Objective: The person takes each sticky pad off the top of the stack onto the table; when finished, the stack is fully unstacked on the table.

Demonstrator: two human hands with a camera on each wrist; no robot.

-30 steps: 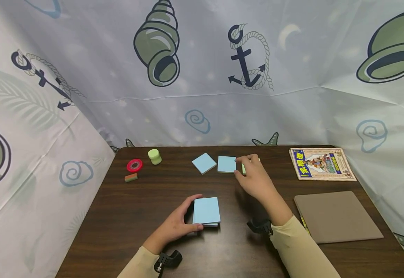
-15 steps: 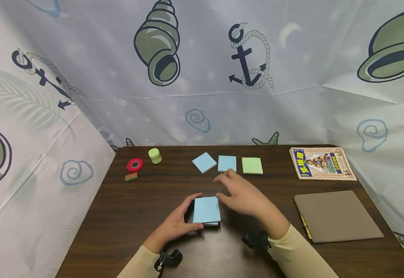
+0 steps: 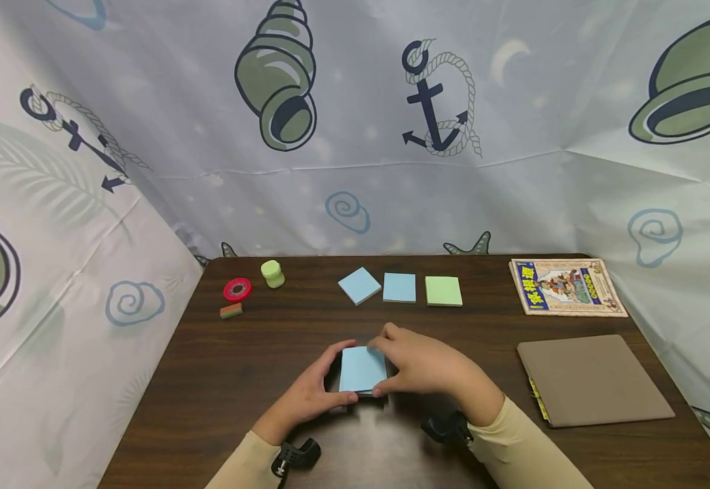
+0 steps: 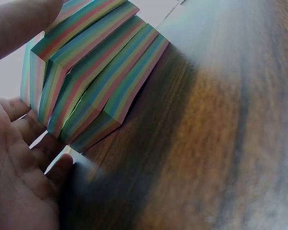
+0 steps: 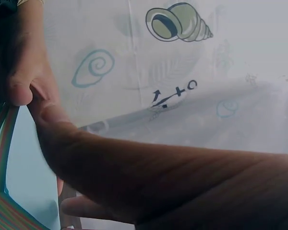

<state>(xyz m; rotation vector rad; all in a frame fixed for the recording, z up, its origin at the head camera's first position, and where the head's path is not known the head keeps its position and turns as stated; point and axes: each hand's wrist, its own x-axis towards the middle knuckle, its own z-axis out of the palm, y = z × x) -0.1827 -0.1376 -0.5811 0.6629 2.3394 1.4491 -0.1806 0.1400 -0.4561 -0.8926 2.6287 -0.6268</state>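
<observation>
two bare hands meet around one stack of note pads over the middle of the table, both grasping it from opposite sides. the left hand comes in from the lower left with its forearm slanting upward; the thumb lies along the near side of the stack while the forefinger bends round the far left corner, leaving a gap between palm and paper. in the left wrist view the other fingers curl at the pads' edges, which are striped in several colours, the layers a little out of line with one another. the right hand arches in from the right, wrist bent, its thumb at the near right corner and its fingers bent down onto the far right corner, pinching the stack between them. the top sheet is pale blue and faces up. beyond the hands, well apart from them, lie two blue pads, one turned at an angle, and a green pad to their right. a red ring sits at far left, while a brown folder lies to the right of the right forearm.
</observation>
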